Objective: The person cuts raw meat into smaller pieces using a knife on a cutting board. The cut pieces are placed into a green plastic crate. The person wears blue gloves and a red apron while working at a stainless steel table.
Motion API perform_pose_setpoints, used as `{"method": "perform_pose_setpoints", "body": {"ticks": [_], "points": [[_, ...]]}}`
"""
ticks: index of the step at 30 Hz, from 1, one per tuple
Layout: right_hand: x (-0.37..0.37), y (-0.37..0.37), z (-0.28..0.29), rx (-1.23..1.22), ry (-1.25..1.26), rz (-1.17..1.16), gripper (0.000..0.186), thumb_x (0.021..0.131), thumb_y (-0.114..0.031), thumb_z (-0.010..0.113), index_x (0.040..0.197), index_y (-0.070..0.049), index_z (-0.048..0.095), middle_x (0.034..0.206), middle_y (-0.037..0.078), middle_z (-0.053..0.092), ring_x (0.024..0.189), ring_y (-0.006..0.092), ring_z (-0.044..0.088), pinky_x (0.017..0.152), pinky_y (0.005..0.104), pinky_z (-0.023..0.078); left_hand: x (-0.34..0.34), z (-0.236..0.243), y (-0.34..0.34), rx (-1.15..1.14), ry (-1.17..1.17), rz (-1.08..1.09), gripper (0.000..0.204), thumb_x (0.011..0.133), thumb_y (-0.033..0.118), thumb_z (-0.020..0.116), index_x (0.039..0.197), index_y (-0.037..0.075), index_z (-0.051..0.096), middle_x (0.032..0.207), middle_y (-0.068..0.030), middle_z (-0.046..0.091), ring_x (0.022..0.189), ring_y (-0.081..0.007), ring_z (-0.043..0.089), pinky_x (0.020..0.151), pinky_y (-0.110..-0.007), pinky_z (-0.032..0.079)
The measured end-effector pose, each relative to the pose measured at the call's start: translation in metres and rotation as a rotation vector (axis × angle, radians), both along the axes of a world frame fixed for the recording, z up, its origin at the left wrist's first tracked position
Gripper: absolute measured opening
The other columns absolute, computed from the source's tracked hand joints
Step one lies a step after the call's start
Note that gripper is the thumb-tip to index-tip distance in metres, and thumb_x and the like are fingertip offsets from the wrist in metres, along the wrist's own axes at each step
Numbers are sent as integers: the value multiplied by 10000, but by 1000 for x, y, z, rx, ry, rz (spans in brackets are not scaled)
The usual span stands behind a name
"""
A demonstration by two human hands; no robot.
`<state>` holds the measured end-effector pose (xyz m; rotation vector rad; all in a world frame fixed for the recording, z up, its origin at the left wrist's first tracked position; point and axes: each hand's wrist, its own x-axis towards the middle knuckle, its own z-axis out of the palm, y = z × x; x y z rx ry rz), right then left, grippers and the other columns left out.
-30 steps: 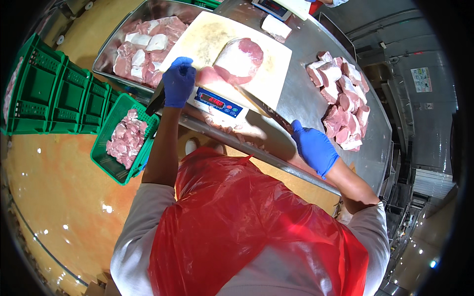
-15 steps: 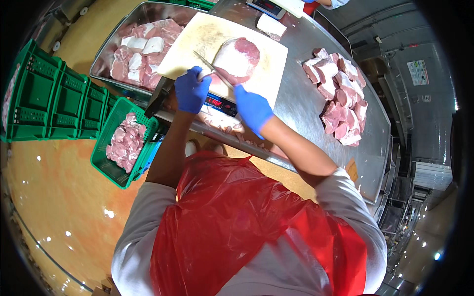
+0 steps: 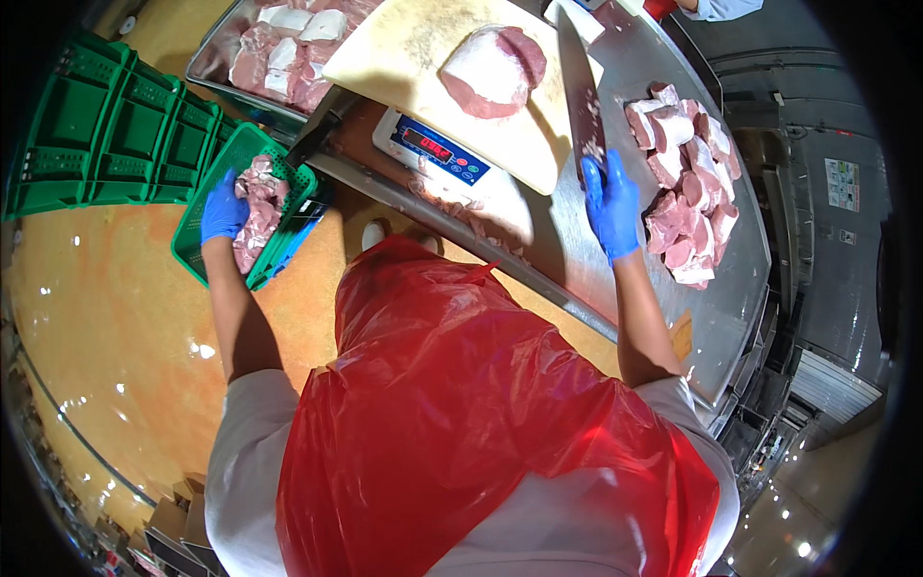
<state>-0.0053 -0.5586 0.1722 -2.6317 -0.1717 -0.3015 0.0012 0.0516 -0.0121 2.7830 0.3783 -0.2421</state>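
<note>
My left hand (image 3: pixel 225 209), in a blue glove, reaches into a green crate (image 3: pixel 195 245) beside the table. Its fingers look loosely spread against the pale pink meat trimmings (image 3: pixel 261 207); I see nothing held in them. In my right hand (image 3: pixel 612 210), also gloved in blue, is a long wide-bladed knife (image 3: pixel 580 91). The blade points away from me, with small meat bits on it, and the handle is hidden in my grip. A large round piece of meat (image 3: pixel 490 72) with a white fat cap lies on the white cutting board (image 3: pixel 394 72), left of the knife.
A digital scale (image 3: pixel 433 149) stands at the board's near edge, with scraps on the steel table (image 3: pixel 567 245) around it. Cut meat pieces (image 3: pixel 687 183) are piled at right. A metal tub (image 3: pixel 216 72) of meat stands at far left, near stacked green crates (image 3: pixel 91 135).
My left hand has gone from the board down left into the crate, and the small piece it held is gone from it. My right hand has swung the knife rightward off the board's middle.
</note>
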Motion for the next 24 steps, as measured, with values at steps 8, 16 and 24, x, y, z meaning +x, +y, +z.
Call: {"method": "perform_pose_setpoints", "body": {"ticks": [8, 16, 24], "points": [[94, 70, 9, -30, -43, 284, 260, 998, -331, 574, 1105, -94, 584, 859, 221, 696, 797, 448, 669, 689, 526, 536, 44, 131, -285, -537, -905, -563, 479, 924, 37, 575, 1397, 1, 511, 1330, -181, 569, 1149, -295, 599, 980, -372, 495], [114, 81, 9, -84, -32, 380, 315, 1013, -387, 523, 1147, -109, 582, 941, 214, 701, 823, 443, 671, 714, 532, 546, -10, 133, -332, -614, -545, -714, 327, 826, 73, 640, 1152, 68, 624, 1093, -136, 611, 855, -367, 657, 750, -458, 549], [69, -6, 13, -378, 76, 489, 228, 999, -322, 571, 1076, -108, 547, 842, 197, 679, 722, 427, 657, 624, 498, 534, -2, 136, -303, -507, -712, -507, 215, 839, 73, 672, 1053, 91, 674, 949, -133, 666, 737, -347, 670, 650, -440, 553]]}}
